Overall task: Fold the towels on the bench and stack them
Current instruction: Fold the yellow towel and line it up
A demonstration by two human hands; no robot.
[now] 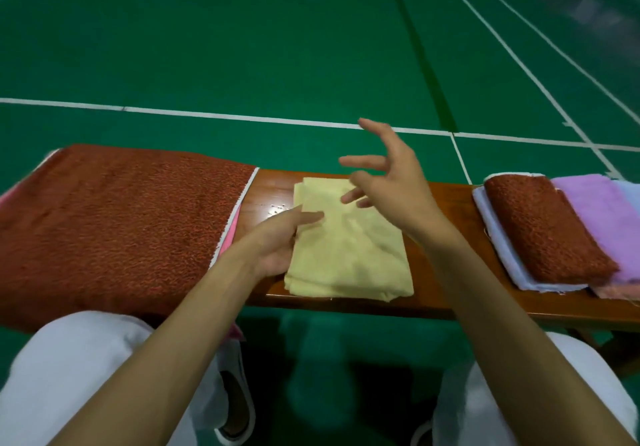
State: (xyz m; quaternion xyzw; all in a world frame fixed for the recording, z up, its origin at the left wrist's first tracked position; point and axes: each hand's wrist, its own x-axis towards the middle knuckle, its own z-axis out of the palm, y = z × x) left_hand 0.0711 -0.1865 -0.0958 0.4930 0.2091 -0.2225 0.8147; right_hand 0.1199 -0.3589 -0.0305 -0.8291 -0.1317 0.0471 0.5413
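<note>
The left hand lies open at the left side of the folded yellow towel, fingers straight and close together, their tips resting on the cloth. The right hand is over the towel's far end with fingers spread wide and loosely bent, holding nothing; it seems lifted clear of the cloth. The towel sits mid-bench, its long axis crossing from the near edge to the far edge. A spread rust towel drapes the left end. At the right end a folded rust towel lies on a light blue towel, beside a purple towel.
</note>
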